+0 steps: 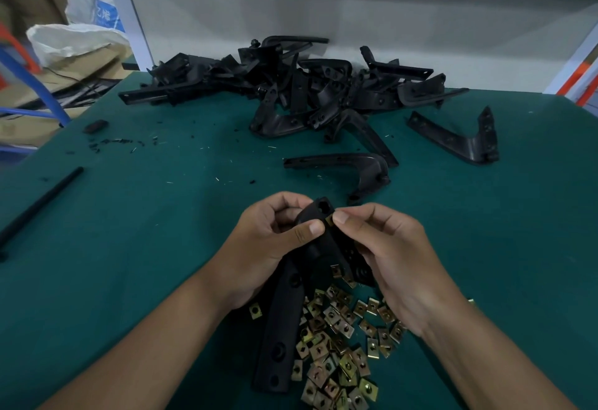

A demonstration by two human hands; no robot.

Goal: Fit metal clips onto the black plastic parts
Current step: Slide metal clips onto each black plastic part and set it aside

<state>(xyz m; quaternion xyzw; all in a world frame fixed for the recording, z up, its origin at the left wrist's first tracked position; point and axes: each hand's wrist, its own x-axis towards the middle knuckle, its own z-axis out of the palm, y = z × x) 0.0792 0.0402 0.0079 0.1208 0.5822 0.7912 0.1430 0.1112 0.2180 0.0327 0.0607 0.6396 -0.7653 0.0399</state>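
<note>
My left hand [268, 241] grips a black plastic part [284, 316] near its upper end, thumb across the front. The part's long arm runs down towards me over the table. My right hand [385, 254] pinches a brass-coloured metal clip [330, 219] between thumb and forefinger, right against the part's top edge beside a square hole. A second clip [337, 270] sits on the part lower down. A heap of loose metal clips [339, 345] lies on the green mat just below my hands.
A big pile of black plastic parts [310, 86] lies at the back of the green table [145, 215]. Two single parts lie nearer, one at the centre [349, 167], one at the right [459, 138]. A black rod [42, 202] lies at the left edge.
</note>
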